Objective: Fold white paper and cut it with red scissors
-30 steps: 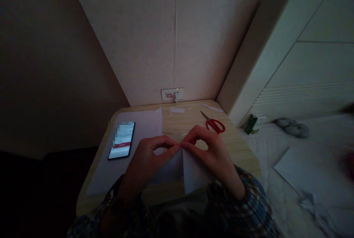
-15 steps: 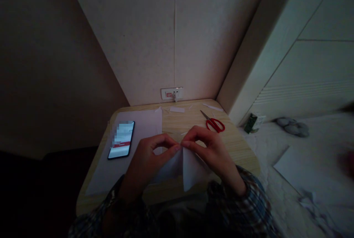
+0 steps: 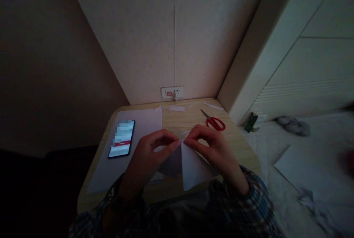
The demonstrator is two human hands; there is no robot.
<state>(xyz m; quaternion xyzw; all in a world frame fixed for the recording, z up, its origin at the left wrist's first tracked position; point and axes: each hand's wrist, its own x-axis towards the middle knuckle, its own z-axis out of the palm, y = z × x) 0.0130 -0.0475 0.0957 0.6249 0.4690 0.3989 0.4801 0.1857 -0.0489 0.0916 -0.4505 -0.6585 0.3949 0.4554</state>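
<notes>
A folded sheet of white paper (image 3: 193,168) hangs between my two hands above the front of the small wooden table (image 3: 238,146). My left hand (image 3: 155,153) pinches its top edge between thumb and forefinger. Right beside that, my right hand (image 3: 210,144) pinches the same edge, the fingertips of both hands almost meeting. From there the paper falls in two flaps, with a fold line between them. Part of the left flap is hidden behind my left hand. Red-handled scissors (image 3: 215,123) lie just beyond my right hand.
A lit phone (image 3: 121,140) rests on a large white sheet (image 3: 146,120) at the left. Paper scraps (image 3: 177,108) lie along the back edge, below a wall socket (image 3: 172,92). To the right, a bed (image 3: 265,153) holds more paper (image 3: 298,168) and a green-and-white box (image 3: 251,122).
My fingertips have shifted slightly upward along with the paper. Its right flap now spreads wider and flatter toward my right wrist. Scissors and phone stay where they were.
</notes>
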